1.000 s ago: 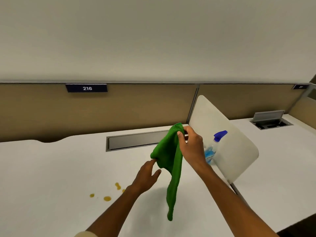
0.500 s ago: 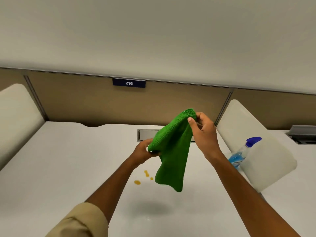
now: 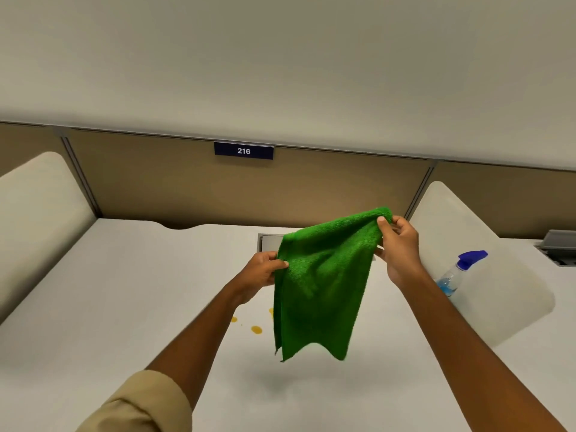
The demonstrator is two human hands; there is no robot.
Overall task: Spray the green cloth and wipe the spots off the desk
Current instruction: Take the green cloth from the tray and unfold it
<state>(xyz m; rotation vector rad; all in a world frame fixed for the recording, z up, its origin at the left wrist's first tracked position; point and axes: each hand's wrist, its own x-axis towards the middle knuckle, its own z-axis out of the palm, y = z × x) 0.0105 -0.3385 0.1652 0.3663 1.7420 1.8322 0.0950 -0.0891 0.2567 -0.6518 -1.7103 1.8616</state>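
A green cloth (image 3: 321,285) hangs spread in the air above the white desk (image 3: 124,307). My left hand (image 3: 260,271) pinches its upper left corner and my right hand (image 3: 397,244) pinches its upper right corner, a little higher. Yellow-orange spots (image 3: 256,329) lie on the desk just left of the cloth's lower edge; part of one is hidden behind the cloth. A clear spray bottle (image 3: 456,271) with a blue trigger head and blue liquid stands at the right, partly hidden behind a white divider.
White rounded dividers stand at the left (image 3: 37,219) and right (image 3: 486,275) of the desk. A tan partition (image 3: 187,188) with a "216" label (image 3: 243,150) runs along the back. A grey cable tray (image 3: 268,241) sits behind the cloth.
The cloth went from hanging bunched in my right hand to being held by both hands and spread wider. The view has swung left, bringing the left divider into sight.
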